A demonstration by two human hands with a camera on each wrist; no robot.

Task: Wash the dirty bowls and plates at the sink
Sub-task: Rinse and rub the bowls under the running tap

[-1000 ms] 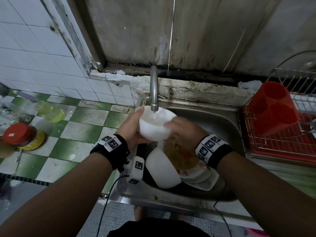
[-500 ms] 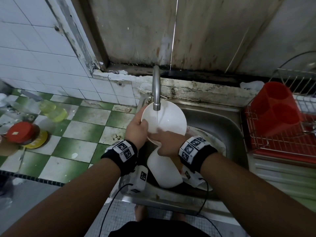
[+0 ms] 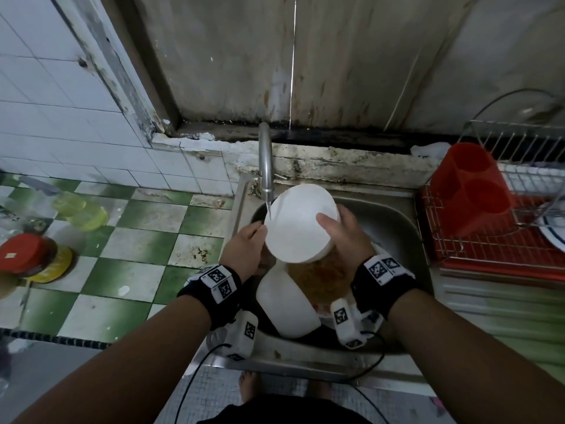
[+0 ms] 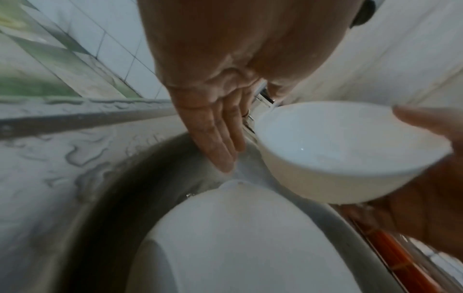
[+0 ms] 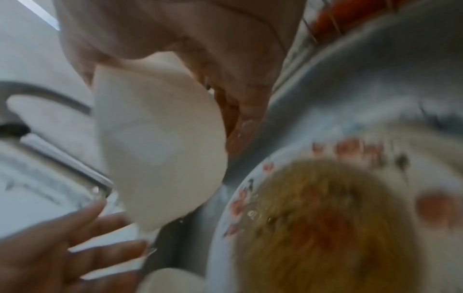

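Nearest, a second bowl [image 3: 287, 304] and a dirty plate [image 3: 321, 276] lay in the sink [image 3: 394, 215]. Above them the right hand [image 3: 342, 237] clasped the wet bowl [image 3: 299, 221] by its rim; the left hand [image 3: 244, 249] was released, fingers straight. It looked slippery and breakable under the tap [image 3: 265, 160]

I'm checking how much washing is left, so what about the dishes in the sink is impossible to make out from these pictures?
- How many plates sit under the dirty plate: head view, the held bowl, right hand and second bowl cover the stack.
- The plate's pattern and residue: right wrist view, blurred.
- The second bowl's inside: all views show only its outside.
- The sink drain: hidden by dishes.
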